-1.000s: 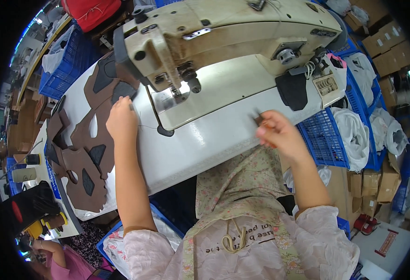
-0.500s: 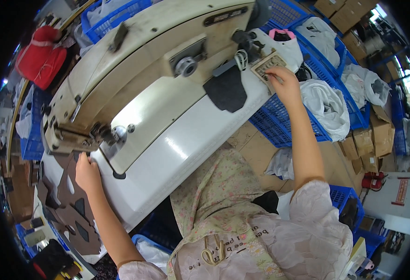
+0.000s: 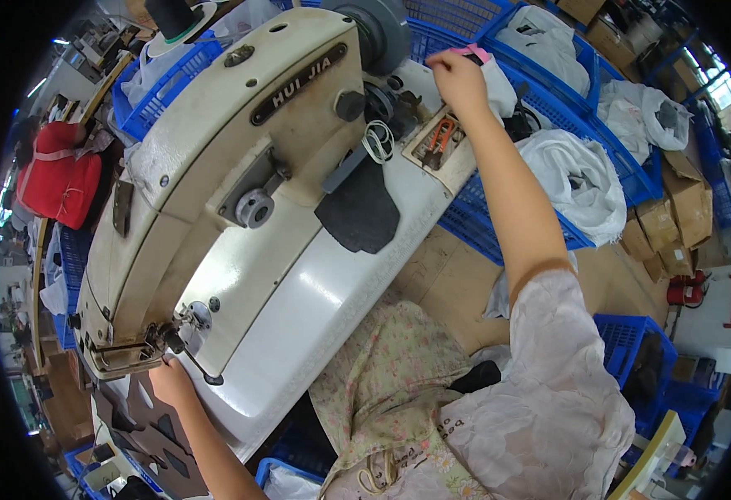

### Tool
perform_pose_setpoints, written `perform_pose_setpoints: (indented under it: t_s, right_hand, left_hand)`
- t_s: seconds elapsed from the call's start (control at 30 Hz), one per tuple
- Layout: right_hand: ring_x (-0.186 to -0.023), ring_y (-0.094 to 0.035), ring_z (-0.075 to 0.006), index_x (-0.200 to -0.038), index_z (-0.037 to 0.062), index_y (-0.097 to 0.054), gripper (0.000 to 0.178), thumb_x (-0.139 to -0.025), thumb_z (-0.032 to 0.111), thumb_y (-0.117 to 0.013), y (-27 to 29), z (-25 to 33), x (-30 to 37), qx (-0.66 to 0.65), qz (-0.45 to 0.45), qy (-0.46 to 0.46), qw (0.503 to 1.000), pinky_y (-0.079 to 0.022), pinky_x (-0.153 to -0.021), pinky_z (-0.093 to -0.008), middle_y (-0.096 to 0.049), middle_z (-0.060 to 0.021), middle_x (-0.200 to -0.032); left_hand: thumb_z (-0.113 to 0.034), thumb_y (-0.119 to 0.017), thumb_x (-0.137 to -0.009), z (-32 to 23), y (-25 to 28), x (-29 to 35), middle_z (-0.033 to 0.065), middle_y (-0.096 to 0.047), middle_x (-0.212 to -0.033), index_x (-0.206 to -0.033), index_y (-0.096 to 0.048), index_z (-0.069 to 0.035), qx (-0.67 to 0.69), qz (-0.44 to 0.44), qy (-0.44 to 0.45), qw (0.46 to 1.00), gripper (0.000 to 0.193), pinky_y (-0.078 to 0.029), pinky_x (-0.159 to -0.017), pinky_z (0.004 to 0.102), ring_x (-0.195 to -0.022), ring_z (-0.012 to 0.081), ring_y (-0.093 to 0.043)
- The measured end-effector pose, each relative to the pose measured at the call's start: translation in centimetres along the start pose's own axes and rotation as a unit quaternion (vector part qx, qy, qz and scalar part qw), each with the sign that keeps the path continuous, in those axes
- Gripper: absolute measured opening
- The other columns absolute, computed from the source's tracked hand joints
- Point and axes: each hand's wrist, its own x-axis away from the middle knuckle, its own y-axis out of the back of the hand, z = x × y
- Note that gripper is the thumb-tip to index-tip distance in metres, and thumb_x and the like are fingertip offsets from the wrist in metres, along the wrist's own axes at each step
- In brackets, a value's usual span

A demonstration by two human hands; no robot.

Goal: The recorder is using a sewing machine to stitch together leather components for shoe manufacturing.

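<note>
At the left end of a cream sewing machine (image 3: 240, 142), my left hand (image 3: 172, 383) is beside the needle and presser foot (image 3: 169, 337). Its fingertips are pinched together, and whatever they hold is too small to make out. Brown cut pieces (image 3: 161, 433) with holes lie beside and below that hand. My right hand (image 3: 459, 81) reaches to the far right of the machine bed, next to a pink-edged item (image 3: 475, 53). Its fingers are curled, and any thing in them is hidden. Just nearer is a small tray (image 3: 436, 150) holding orange-handled snips (image 3: 442, 133).
A dark pad (image 3: 361, 208) lies on the white machine table (image 3: 315, 292). Blue crates (image 3: 623, 179) with white bags (image 3: 569, 175) stand at the right, cardboard boxes (image 3: 673, 200) beyond. A red bundle (image 3: 61, 177) is at the far left.
My right hand has moved from the small tray farther away, toward the pink-edged item, uncovering the orange-handled snips. My left hand stays by the needle. The whole view has shifted.
</note>
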Motion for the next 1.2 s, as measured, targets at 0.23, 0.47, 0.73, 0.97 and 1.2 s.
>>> perform_pose_setpoints:
  t_s: [0.23,0.47,0.73,0.97,1.2]
  right_hand:
    - [-0.118,-0.055,-0.0417,-0.121,0.0096,-0.062,0.048,-0.08,0.035,-0.066,-10.9,-4.4,-9.7,0.103,0.086,0.151,0.979,-0.046,-0.098,-0.0475,-0.054,-0.0238,-0.131]
    - [-0.118,-0.055,-0.0411,-0.12,0.007,-0.061,0.052,-0.078,0.037,-0.067,-10.9,-3.1,-8.8,0.051,0.087,0.117,0.988,-0.046,-0.098,-0.0475,-0.055,-0.0244,-0.129]
    - [-0.119,-0.055,-0.0404,-0.119,0.0039,-0.061,0.056,-0.077,0.04,-0.069,-10.0,-1.9,-9.8,0.051,0.081,0.008,0.995,-0.046,-0.099,-0.0476,-0.056,-0.025,-0.127]
    - [-0.119,-0.055,-0.0399,-0.119,0.0012,-0.06,0.061,-0.076,0.043,-0.07,-8.8,-0.9,-12.2,0.042,0.063,-0.083,0.994,-0.046,-0.099,-0.0476,-0.057,-0.0255,-0.126]
    - [-0.12,-0.055,-0.0397,-0.116,-0.0056,-0.058,0.076,-0.067,0.05,-0.079,-2.6,2.5,-8.9,0.066,0.018,-0.118,0.991,-0.046,-0.099,-0.0458,-0.057,-0.0291,-0.123]
  left_hand:
    - [-0.022,-0.062,-0.074,-0.9,-1.4,-0.3,0.0163,-0.066,-0.083,-0.082,-0.062,-0.001,0.058,-0.066,0.044,0.995,0.022,-0.052,-0.071,0.048,-0.077,0.0385,-0.064]
    - [-0.019,-0.068,-0.07,1.4,-1.8,0.7,0.0165,-0.065,-0.088,-0.086,-0.061,0.0,0.081,-0.078,0.041,0.993,0.026,-0.053,-0.074,0.0456,-0.081,0.036,-0.066]
    - [-0.019,-0.067,-0.073,0.2,-1.4,0.3,0.0143,-0.067,-0.094,-0.095,-0.063,-0.002,0.079,-0.081,0.019,0.993,0.028,-0.053,-0.075,0.0448,-0.084,0.0354,-0.066]
    - [-0.022,-0.065,-0.078,0.0,-1.9,-0.3,0.0139,-0.068,-0.099,-0.103,-0.064,-0.007,0.094,-0.071,0.036,0.992,0.029,-0.053,-0.076,0.045,-0.088,0.0353,-0.066]
    - [-0.015,-0.057,-0.082,1.5,-1.1,-0.4,0.0152,-0.067,-0.097,-0.096,-0.067,-0.005,0.074,-0.055,-0.023,0.996,0.02,-0.051,-0.074,0.0478,-0.088,0.0364,-0.064]
